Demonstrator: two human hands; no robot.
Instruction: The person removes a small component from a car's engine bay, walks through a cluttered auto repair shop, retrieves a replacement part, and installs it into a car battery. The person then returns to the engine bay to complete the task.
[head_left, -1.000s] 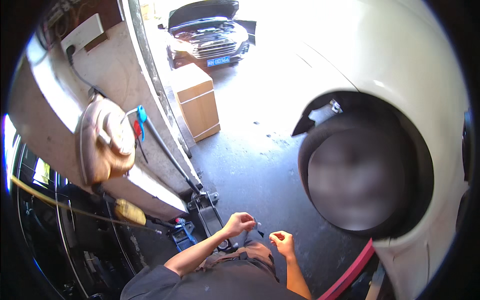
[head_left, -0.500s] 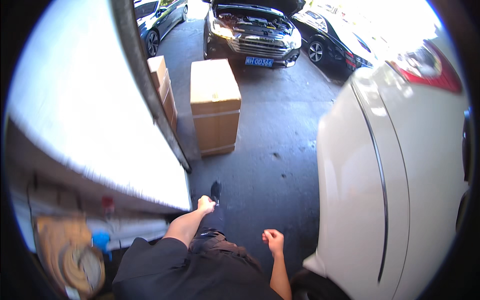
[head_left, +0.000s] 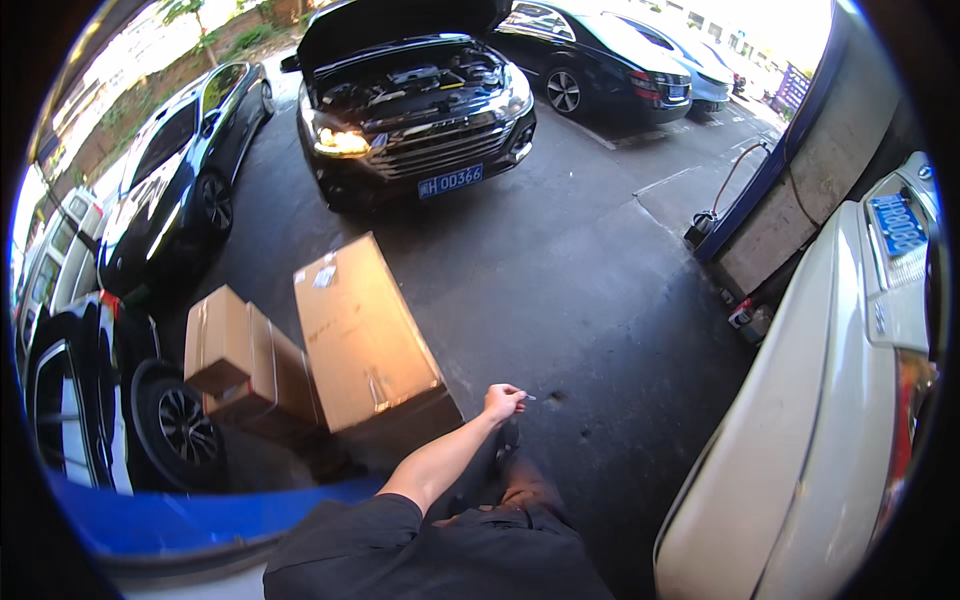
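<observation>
My left hand point(head_left: 503, 402) is out in front of me, over the dark floor just right of a large cardboard box point(head_left: 365, 325). Its fingers are closed on a small, thin, whitish stick point(head_left: 531, 398), whose tip pokes out to the right; it is too small to tell its kind. The hand and the box are apart. My right hand is out of the picture. One dark shoe shows below my left hand, on the floor.
Smaller cardboard boxes point(head_left: 225, 345) stand left of the large one. Ahead is a black car point(head_left: 415, 120) with its hood up and a headlight lit. A light-coloured car point(head_left: 775, 470) lines the right side, near a blue post point(head_left: 770, 150). More cars stand left and behind.
I have moved forward past the white wall panel on the left, so the boxes and black car are nearer. My left hand has swung forward. My right hand has left the view.
</observation>
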